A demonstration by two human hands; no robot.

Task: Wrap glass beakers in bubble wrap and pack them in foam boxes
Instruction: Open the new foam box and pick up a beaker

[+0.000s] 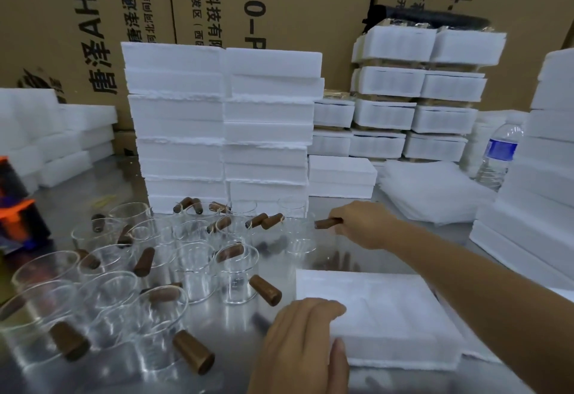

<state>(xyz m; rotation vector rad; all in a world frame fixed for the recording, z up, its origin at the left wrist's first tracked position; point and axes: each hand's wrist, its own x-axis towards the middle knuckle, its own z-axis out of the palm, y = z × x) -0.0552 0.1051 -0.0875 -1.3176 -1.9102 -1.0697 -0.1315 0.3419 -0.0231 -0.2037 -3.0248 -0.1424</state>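
Right hand: the right hand (363,226) reaches out over the tabletop. Its fingers are curled tight round a brown wooden beaker handle (327,223), which pokes out to the left of the fist. The glass body below it is too blurred to make out.
Left hand: the left hand (306,344) is low in the view, at the near left corner of a flat white foam box (388,309). Its fingers lie over the top and the thumb presses the near side, so it grips that corner.
Foam box: it lies flat on the shiny steel tabletop (118,176), just right of the glassware and under the right forearm.
Beakers: a crowd of clear glass beakers (236,272) stands upright on the left half of the tabletop. They are packed closely, and each has a brown wooden handle sticking out sideways.
Centre back: a tall double stack of white foam boxes (223,126) rises just behind the beakers.
Right back: stacks of smaller wrapped white foam packs (419,95).
Right: a pile of thin white padding sheets (435,188), with a clear plastic water bottle with a blue label (500,157) standing beside it.
Behind: brown printed cardboard cartons (279,5) form a wall.
Left edge: an orange and black object (18,213), blurred.
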